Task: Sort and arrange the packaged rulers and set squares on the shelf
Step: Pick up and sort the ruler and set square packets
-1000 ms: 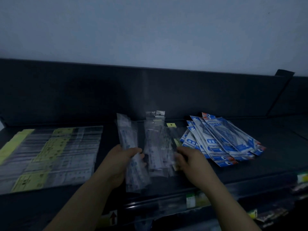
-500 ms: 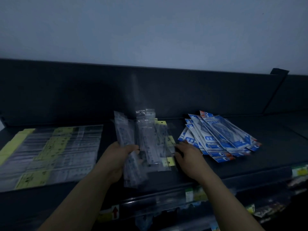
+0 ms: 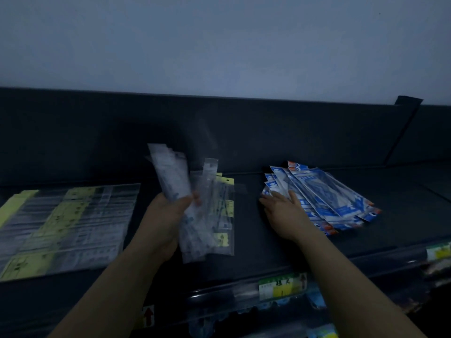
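Gripping a bunch of clear packets [image 3: 170, 174] in the left hand [image 3: 168, 215], thumb across the front, tilted above the shelf [image 3: 268, 254]; blurred, count unknown. Pressing the right hand [image 3: 284, 212] flat, fingers spread, against the left edge of the blue packets [image 3: 329, 198], fanned out to the right. Under the bunch, more clear-and-yellow packets [image 3: 225, 211] flat on the shelf; further left, a wide yellow-carded pile [image 3: 68, 223]. Risks, as a guess: slick sleeves plus a one-handed hold, so likely to slide out and mix with those below. Pushing the fan from one side only: likely to skew instead of squaring up, or to shove near ends over the front lip by the price labels [image 3: 280, 286].
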`<state>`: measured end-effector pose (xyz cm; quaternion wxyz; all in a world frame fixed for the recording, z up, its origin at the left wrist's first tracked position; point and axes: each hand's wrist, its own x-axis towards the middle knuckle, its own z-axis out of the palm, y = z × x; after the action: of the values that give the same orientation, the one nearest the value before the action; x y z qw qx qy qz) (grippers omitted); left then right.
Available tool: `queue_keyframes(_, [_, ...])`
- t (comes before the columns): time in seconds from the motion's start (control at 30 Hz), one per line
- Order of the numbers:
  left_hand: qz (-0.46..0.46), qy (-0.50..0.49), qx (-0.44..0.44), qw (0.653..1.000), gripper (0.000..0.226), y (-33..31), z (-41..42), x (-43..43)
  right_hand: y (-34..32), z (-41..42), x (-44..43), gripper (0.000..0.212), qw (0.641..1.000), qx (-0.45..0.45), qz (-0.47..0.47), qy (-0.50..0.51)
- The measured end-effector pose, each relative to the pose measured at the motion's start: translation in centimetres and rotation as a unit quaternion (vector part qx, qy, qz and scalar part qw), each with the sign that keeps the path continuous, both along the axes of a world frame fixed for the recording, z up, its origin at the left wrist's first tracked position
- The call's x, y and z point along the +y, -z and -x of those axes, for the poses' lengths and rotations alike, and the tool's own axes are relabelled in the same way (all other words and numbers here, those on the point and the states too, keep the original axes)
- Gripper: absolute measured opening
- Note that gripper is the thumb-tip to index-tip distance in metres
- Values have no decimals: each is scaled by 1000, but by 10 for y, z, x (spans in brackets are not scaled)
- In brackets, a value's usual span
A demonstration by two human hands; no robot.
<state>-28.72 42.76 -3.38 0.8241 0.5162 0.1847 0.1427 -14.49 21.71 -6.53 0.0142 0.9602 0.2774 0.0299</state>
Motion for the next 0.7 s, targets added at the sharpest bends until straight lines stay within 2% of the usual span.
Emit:
queue_keyframes(0.17, [59,67,11,996,18,-8,-19,-32,3,-39,-40,46,999,22,-5,28])
queue_keyframes(0.3, [107,63,-1,992,16,-9,-44,-69,-7,-63,-76,45,999,28,4,43])
queue_keyframes(0.4, [105,49,-14,993,22,-8,-65,-96,-16,-72,-91,41,999,12,13,50])
queue_keyframes(0.43, [101,41,-18,994,26,-7,-72,-105,-18,-72,-92,38,999,-6,-24,30])
queue_keyframes(0.47, [88,33,-21,995,29,-6,-79,-113,-23,-68,-90,36,995,-5,-101,-5])
queue_keyframes(0.5, [67,26,-20,997,31,-5,-86,-121,-29,-60,-85,36,977,38,-209,-37])
queue_keyframes(0.57, [18,21,-17,999,34,-3,-99,-134,-45,-36,-71,30,889,231,-389,-74])
queue_keyframes(0.6, [2,22,-19,1000,34,-2,-105,-139,-49,-28,-64,26,845,317,-420,-92])
queue_keyframes(0.63, [-11,25,-22,999,35,-2,-109,-144,-48,-26,-60,25,817,370,-429,-106])
queue_keyframes(0.7, [-56,32,-24,998,34,-2,-115,-145,-44,-27,-55,25,787,419,-442,-105])
